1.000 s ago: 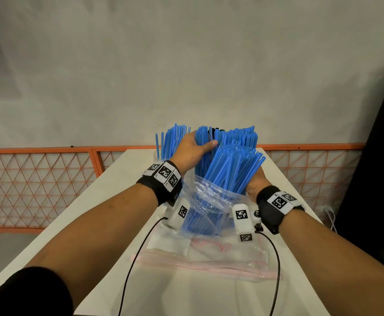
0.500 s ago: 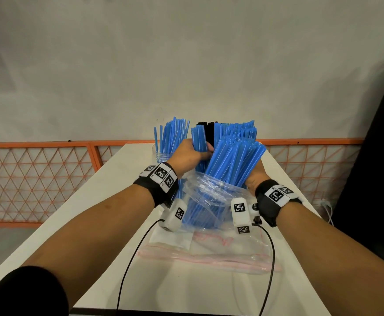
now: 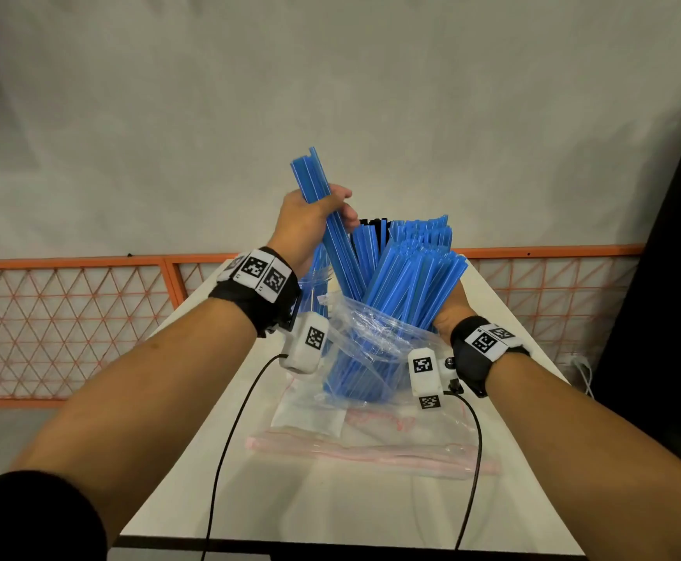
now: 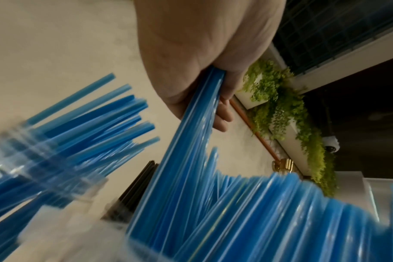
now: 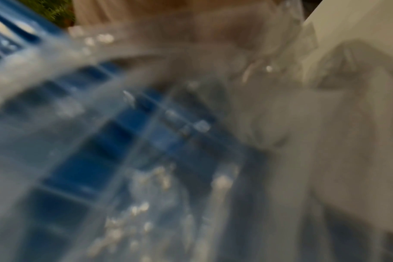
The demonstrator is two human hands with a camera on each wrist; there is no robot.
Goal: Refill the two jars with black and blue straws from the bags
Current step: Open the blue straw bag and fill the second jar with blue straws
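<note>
My left hand [image 3: 318, 219] grips a small bundle of blue straws [image 3: 333, 236], raised above the clear bag of blue straws [image 3: 375, 350], their lower ends still among the rest. In the left wrist view the fingers [image 4: 222, 117] curl round that bundle [image 4: 191, 134]. My right hand [image 3: 449, 315] holds the bag upright from its right side, mostly hidden by straws. The right wrist view is blurred, showing bag plastic over blue straws [image 5: 90, 159]. A glass jar of blue straws [image 3: 313, 287] stands behind my left wrist. Black straws [image 3: 374, 229] stand behind the bag.
An empty flat bag with a pink zip strip [image 3: 371, 449] lies on the white table [image 3: 330, 508] near me. An orange mesh railing [image 3: 67, 321] runs behind the table's far end. A dark planter [image 3: 670, 317] stands on the right.
My left hand closed on a few blue straws in the bag and has lifted them up and left. The right hand has stayed on the bag.
</note>
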